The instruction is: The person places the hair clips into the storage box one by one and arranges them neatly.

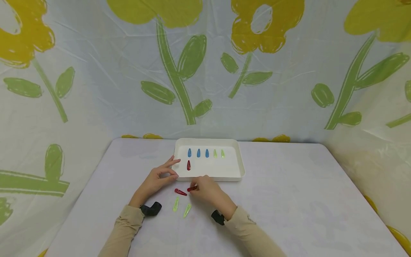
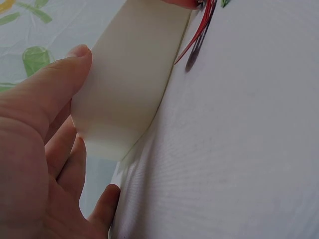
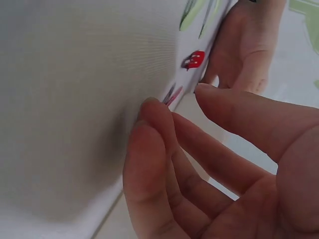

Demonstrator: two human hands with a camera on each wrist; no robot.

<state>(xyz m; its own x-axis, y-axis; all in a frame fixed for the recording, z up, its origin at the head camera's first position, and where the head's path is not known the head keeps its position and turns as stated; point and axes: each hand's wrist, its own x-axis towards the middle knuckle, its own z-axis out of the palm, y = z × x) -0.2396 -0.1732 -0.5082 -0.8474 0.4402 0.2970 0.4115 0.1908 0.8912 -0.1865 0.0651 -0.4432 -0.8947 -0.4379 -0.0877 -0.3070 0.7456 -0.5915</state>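
My left hand point(image 1: 160, 176) rests its thumb and fingers against the front-left corner of a white tray point(image 1: 221, 179). In the left wrist view, the thumb touches the rim and the fingers are spread along the side. Just in front of the tray, my right hand point(image 1: 208, 189) has its bent fingers and thumb either side of a red hair clip point(image 1: 192, 189). A gap shows between thumb and index finger in the right wrist view, the clip point(image 3: 174, 97) partly hidden behind the fingertips. Beside it on the table lies another red hair clip point(image 1: 180, 192).
Two light green hair clips point(image 1: 176, 204) lie on the table nearer me. Inside the tray, three blue clips point(image 1: 198, 153) and two light green clips point(image 1: 223, 154) form a row, with one red clip point(image 1: 188, 165) below. A flower-print cloth point(image 1: 212, 117) hangs behind the table.
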